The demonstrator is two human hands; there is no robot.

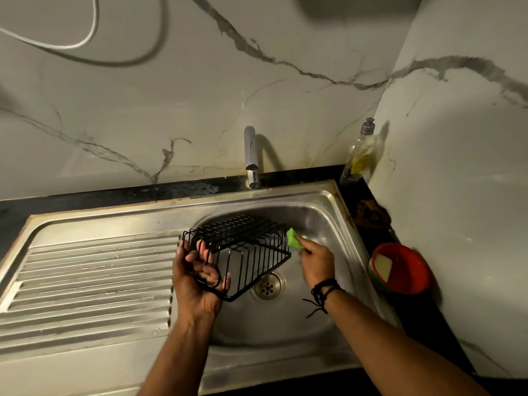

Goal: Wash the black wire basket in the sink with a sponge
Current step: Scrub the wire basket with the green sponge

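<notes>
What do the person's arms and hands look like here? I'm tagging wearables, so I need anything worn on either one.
Both forearms are bare, with no sleeves in view. The right hand has a black cord bracelet wound round the wrist, with loose knotted ends trailing off it. The left hand and its wrist carry nothing visible: no ring, watch, band or glove.

Black wire basket (243, 247) — tilted, over sink (323, 201)

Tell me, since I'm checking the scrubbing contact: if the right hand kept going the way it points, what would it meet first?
Probably the black wire basket: the right hand points its green sponge up-left at the basket's right corner, seemingly already touching; depth is unclear.
</notes>
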